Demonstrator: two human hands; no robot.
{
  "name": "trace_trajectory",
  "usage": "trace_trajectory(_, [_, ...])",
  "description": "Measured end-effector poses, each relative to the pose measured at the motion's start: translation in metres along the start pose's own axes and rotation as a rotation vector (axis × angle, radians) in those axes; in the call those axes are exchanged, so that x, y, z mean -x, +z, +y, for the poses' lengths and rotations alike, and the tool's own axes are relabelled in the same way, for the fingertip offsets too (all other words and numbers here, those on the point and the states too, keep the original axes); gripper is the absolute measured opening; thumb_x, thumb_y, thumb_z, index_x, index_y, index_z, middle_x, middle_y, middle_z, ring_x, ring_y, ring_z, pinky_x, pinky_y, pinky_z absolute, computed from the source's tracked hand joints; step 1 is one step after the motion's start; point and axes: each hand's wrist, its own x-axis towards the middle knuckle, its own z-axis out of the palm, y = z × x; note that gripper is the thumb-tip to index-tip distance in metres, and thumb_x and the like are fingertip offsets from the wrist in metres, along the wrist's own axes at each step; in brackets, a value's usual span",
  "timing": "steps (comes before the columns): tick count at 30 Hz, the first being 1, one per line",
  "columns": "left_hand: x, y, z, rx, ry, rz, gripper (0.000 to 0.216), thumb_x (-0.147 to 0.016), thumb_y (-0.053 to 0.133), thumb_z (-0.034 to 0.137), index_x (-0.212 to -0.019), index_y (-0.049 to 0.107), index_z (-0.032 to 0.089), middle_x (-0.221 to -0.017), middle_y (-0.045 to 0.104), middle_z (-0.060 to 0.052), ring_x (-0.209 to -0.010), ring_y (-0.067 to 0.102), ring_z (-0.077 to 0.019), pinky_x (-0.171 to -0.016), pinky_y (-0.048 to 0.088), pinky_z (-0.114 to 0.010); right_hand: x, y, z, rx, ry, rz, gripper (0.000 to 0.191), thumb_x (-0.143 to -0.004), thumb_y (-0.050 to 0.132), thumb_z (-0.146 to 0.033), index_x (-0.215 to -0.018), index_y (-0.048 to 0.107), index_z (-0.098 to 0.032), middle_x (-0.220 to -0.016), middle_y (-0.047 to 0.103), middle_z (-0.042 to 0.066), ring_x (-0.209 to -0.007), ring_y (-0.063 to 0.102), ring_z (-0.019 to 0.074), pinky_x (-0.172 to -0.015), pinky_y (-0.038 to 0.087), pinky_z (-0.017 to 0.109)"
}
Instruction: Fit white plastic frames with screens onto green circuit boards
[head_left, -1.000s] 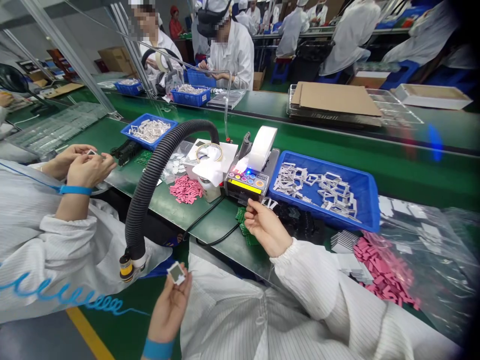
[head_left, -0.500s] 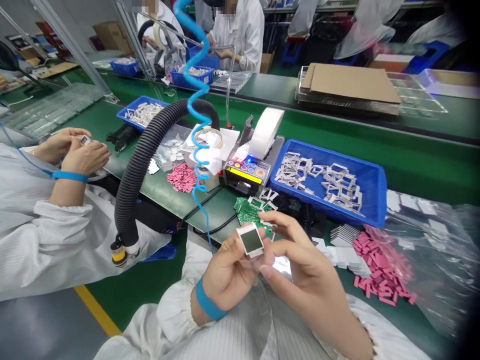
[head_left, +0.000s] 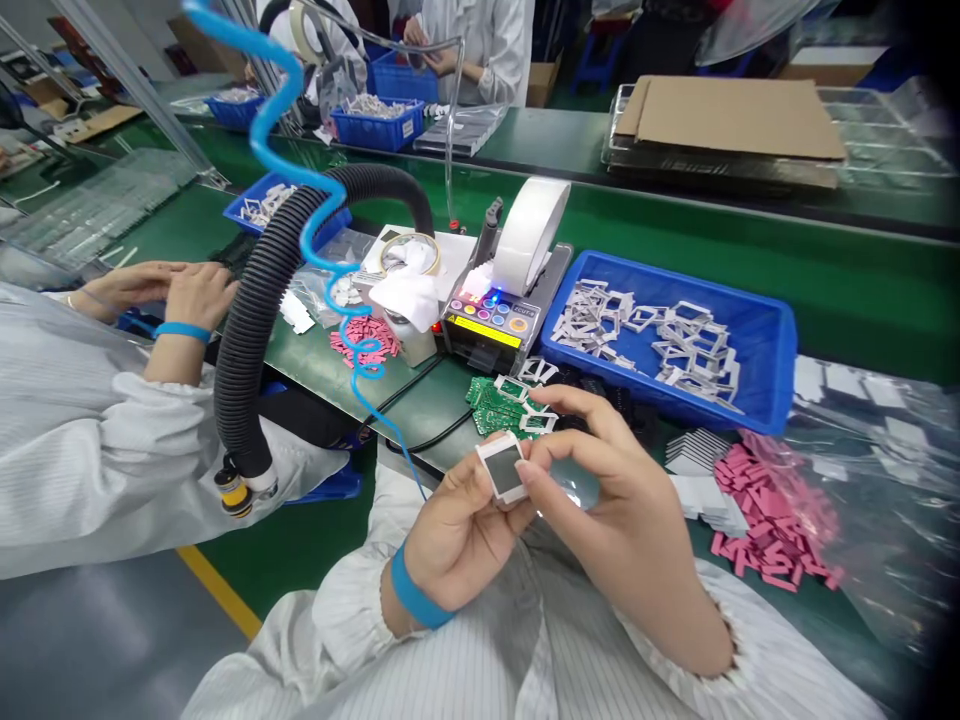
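Left hand [head_left: 457, 530] and right hand [head_left: 622, 510] are both clamped on one small square white-framed module [head_left: 503, 468], held between them, just short of the counter [head_left: 442, 400] edge. My read: grip the frame edges only, keep fingertips off the grey face, hold it level.

- Just beyond the hands: green circuit boards [head_left: 491, 408], count unclear.
- Past the right hand: one blue plastic tray [head_left: 757, 350] of white frames, too many to count.
- Pink strip piles: two, one right of the right hand [head_left: 765, 530], one beyond the left.
- One tape dispenser [head_left: 499, 325].

The left hand [head_left: 457, 530] is now up from the lap, holding the small square part [head_left: 502, 468], and the right hand [head_left: 607, 500] has come from the table to it.
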Motion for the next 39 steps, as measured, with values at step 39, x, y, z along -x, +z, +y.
trace_trajectory(39, [0.002,-0.059,0.039,-0.413,0.076,0.052,0.036,-0.055,0.084,0.021,-0.087,0.069,0.019,-0.089,0.069,-0.003,-0.078,0.061,-0.0112,-0.071,0.046,-0.019,-0.044,0.049,0.095,0.578,-0.293,-0.321,0.022,-0.082,0.061,-0.016,-0.103,0.064,-0.015,-0.123,0.06,0.011,-0.096,0.053,0.0286,-0.076,0.036,0.04])
